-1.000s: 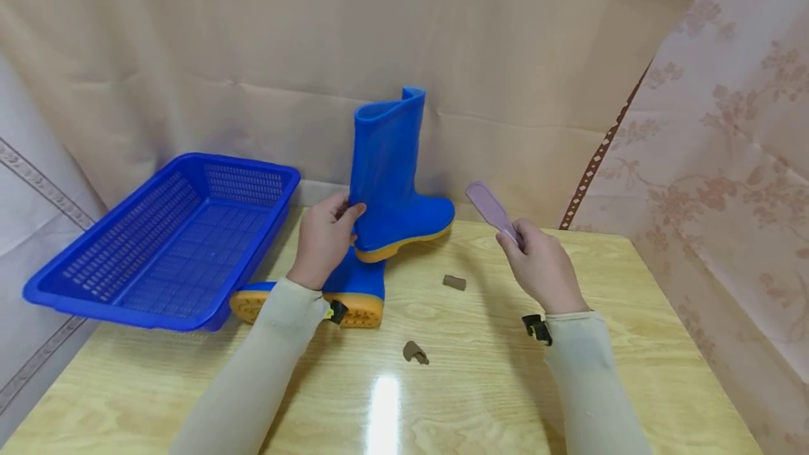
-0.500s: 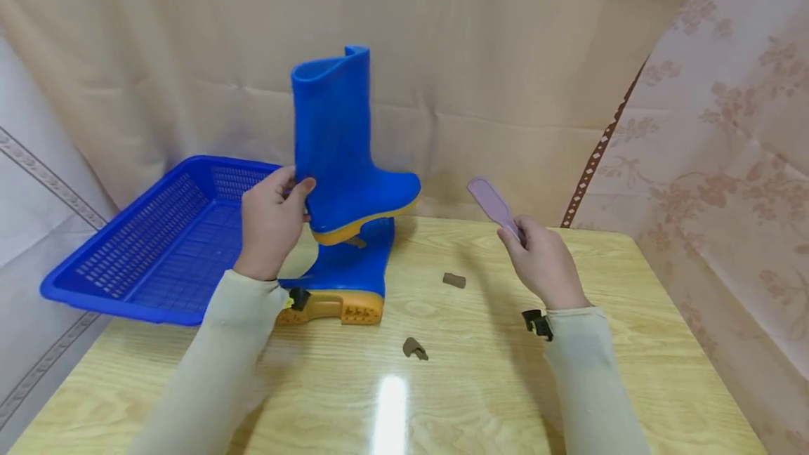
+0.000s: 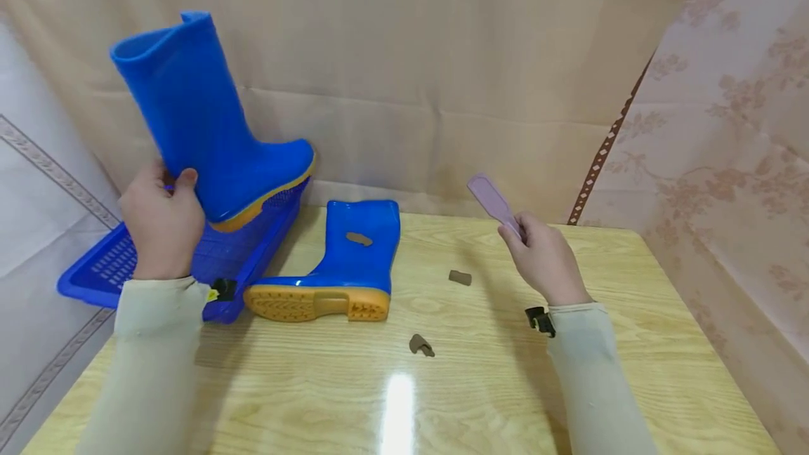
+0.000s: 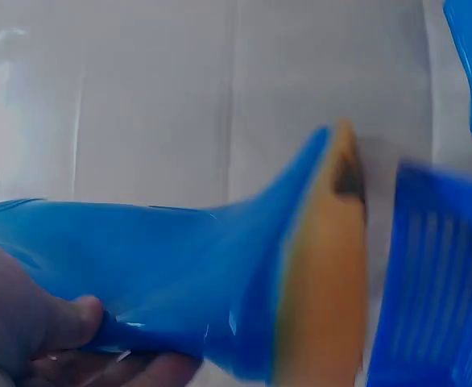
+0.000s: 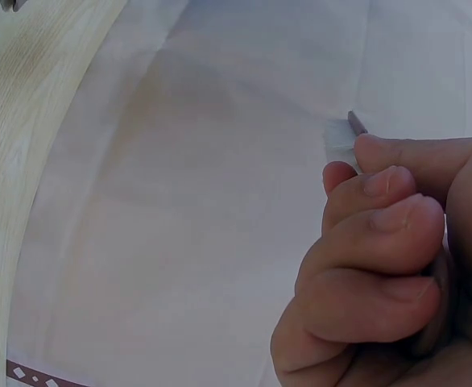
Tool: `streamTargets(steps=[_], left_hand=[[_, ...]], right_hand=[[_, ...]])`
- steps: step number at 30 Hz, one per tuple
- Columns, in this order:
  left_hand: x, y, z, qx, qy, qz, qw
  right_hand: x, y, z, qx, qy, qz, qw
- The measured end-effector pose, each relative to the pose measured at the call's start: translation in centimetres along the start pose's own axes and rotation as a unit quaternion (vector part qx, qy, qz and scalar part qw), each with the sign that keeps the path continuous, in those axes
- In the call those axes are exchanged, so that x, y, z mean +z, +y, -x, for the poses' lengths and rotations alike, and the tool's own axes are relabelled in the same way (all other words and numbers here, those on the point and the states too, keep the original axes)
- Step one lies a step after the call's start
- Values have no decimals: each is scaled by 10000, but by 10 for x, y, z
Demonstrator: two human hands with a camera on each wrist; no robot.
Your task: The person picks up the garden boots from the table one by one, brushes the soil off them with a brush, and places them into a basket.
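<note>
My left hand point(image 3: 164, 227) grips a blue rain boot point(image 3: 202, 118) by the back of its ankle, thumb on the near side. The boot hangs above the blue plastic basket point(image 3: 88, 293), shaft up and leaning left. In the left wrist view a dark patch point(image 4: 349, 177) marks its orange sole point(image 4: 320, 298) near the toe. A second rain boot point(image 3: 363, 269) lies on its side on the table, sole facing me, with a brown clay-like lump point(image 3: 359, 238) on its shaft. My right hand point(image 3: 546, 258) holds a flat lilac scraper point(image 3: 491, 201) by its handle, over the table's right half.
Two brown clay-like bits lie on the wood-grain table point(image 3: 329, 385): a short strip point(image 3: 460, 277) and a curled piece point(image 3: 421, 345). A beige curtain point(image 3: 505, 90) hangs behind, and a flowered cloth point(image 3: 746, 160) borders the right side.
My left hand has carried the boot up and left, from above the lying boot to above the basket. The lying boot is now uncovered. My right hand with the scraper has hardly moved.
</note>
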State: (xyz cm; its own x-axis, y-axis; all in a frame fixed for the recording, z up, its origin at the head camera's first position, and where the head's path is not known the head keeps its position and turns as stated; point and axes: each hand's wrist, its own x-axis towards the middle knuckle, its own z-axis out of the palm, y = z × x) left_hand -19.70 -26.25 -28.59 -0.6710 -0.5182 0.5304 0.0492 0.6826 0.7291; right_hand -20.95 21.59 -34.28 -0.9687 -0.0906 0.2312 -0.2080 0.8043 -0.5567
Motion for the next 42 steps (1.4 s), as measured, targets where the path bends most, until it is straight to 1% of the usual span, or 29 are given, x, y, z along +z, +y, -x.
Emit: streamTargets(steps=[2, 5, 9, 11, 14, 17, 21, 23, 24, 25, 26, 27, 28, 29, 31, 33, 36, 39, 42], left_hand=[[-6, -7, -3, -173, -118, -240, 9995], [-13, -16, -5, -406, -390, -399, 9976], [-16, -25, -7, -677, -777, -463, 9936], [-17, -28, -8, -836, -1036, -531, 9897], [-18, -29, -9, -1077, -1463, -653, 9812], [-18, -30, -8, -1327, -1790, -691, 9724], [-19, -32, -7, -1634, -2316, -687, 9565], [-19, -33, -7, -1704, -2581, -774, 9478], [-20, -34, -7, -1721, -2660, -844, 9447], [-20, -34, -7, -1708, -2683, -900, 9438], [-20, -34, -6, -1698, -2624, -940, 9452], [-20, -34, -5, -1664, -2476, -950, 9497], [-20, -33, -3, -1633, -2246, -931, 9562], [-20, -32, -2, -1614, -1991, -851, 9628], [-18, -29, 1, -1576, -1423, -543, 9757], [-16, -26, 4, -1501, -829, -161, 9851], [-12, -20, 9, -1363, -89, 235, 9904], [-7, -19, 12, -847, 688, 431, 9931], [-4, -17, 16, -227, 1228, 403, 9914]], right_hand=[[1, 0, 1, -14, -30, -21, 10000], [2, 1, 1, -53, -39, -29, 10000], [2, 3, 1, -79, 6, 24, 10000], [3, 2, 1, -83, 5, 48, 10000], [4, 3, 1, -86, -14, 79, 9999], [4, 3, 2, -60, -52, 96, 9999], [5, 3, 2, -48, -81, 108, 9999], [5, 2, 2, -58, -85, 116, 9999], [5, 2, 2, -56, -90, 122, 9999], [5, 2, 2, -52, -90, 125, 9999], [5, 2, 2, -52, -87, 127, 9999], [5, 2, 2, -41, -89, 122, 9999], [5, 2, 2, -33, -88, 119, 9999], [5, 2, 2, -32, -83, 123, 9999], [5, 3, 2, -34, -79, 138, 9999], [6, 3, 1, -30, -89, 162, 9998], [6, 3, 0, -4, -135, 191, 9997], [6, 3, 0, 54, -211, 183, 9996], [6, 4, 0, 87, -258, 181, 9995]])
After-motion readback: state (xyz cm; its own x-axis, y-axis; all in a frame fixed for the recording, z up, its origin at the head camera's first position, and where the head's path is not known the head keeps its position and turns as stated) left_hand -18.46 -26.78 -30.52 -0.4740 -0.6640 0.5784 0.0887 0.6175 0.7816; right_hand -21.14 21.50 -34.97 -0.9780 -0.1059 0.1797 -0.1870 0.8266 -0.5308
